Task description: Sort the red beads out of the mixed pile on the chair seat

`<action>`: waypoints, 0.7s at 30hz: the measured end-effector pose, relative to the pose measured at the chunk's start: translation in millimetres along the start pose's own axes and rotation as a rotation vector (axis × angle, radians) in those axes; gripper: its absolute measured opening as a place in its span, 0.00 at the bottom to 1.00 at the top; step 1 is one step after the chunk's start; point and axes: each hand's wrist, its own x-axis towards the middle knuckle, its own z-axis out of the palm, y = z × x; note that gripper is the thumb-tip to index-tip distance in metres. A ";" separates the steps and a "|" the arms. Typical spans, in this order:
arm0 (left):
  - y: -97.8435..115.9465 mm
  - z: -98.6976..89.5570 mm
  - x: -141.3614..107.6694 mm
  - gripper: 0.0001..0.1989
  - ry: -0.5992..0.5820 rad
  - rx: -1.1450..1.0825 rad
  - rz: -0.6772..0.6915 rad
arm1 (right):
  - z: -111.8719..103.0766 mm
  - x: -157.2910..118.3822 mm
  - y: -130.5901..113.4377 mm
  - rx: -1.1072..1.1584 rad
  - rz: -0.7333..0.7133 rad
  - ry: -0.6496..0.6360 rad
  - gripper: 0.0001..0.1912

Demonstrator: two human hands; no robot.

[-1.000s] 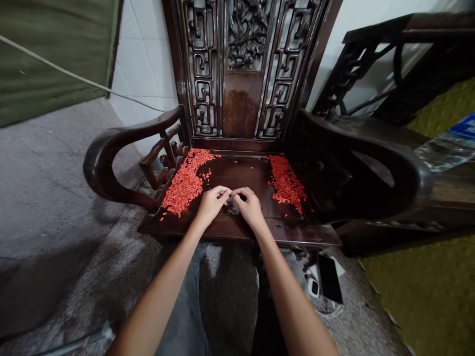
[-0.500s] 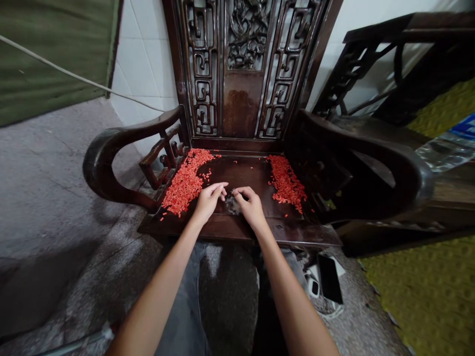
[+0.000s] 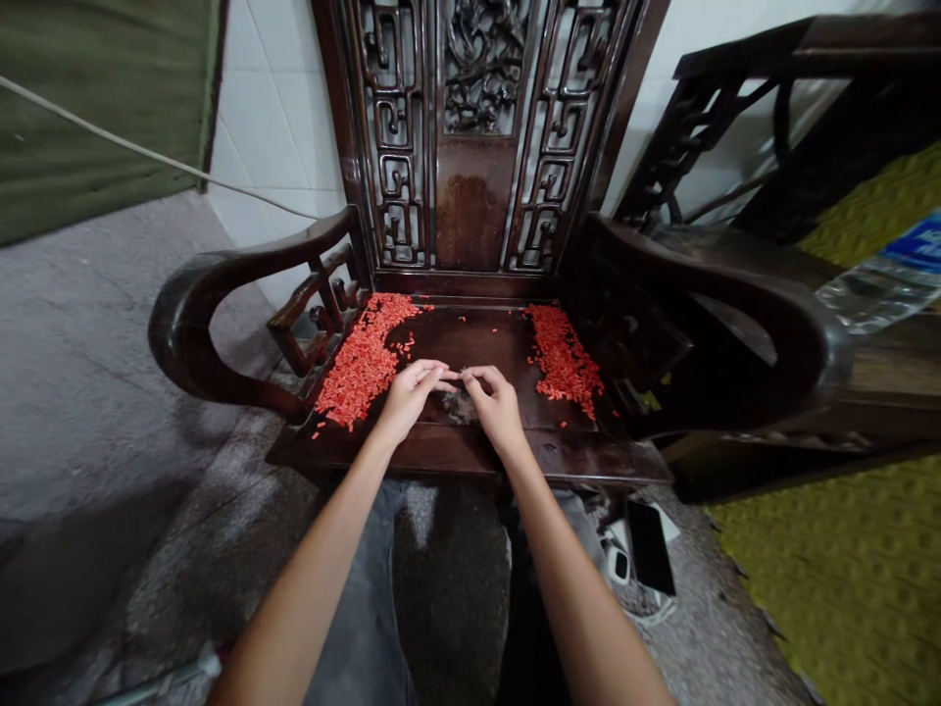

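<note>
My left hand (image 3: 416, 393) and my right hand (image 3: 492, 396) meet at the fingertips above the front of a dark wooden chair seat (image 3: 470, 338). Both are closed in a pinch; whatever lies between the fingers is too small to name. Under them, a small greyish, wispy heap (image 3: 459, 408) rests on the seat, partly covered by the hands. To the left spreads a large pile of small red-orange pieces (image 3: 362, 368). A narrower pile of similar red pieces (image 3: 565, 361) lies along the right side, and a few loose ones are scattered between.
Curved armrests flank the seat, left (image 3: 183, 314) and right (image 3: 809, 343), with a carved backrest (image 3: 477, 206) behind. On the floor at right lie a black phone (image 3: 650, 547) and a small white device (image 3: 619, 565). A clear plastic bottle (image 3: 882, 284) is at far right.
The fingertips of my two hands, a little apart before, have come together over the greyish heap. The whole view has shifted slightly. The red piles look the same.
</note>
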 end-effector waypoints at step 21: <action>6.4 -7.3 1.8 0.18 0.241 0.158 -0.039 | 4.7 5.4 0.8 -0.022 0.065 0.042 0.07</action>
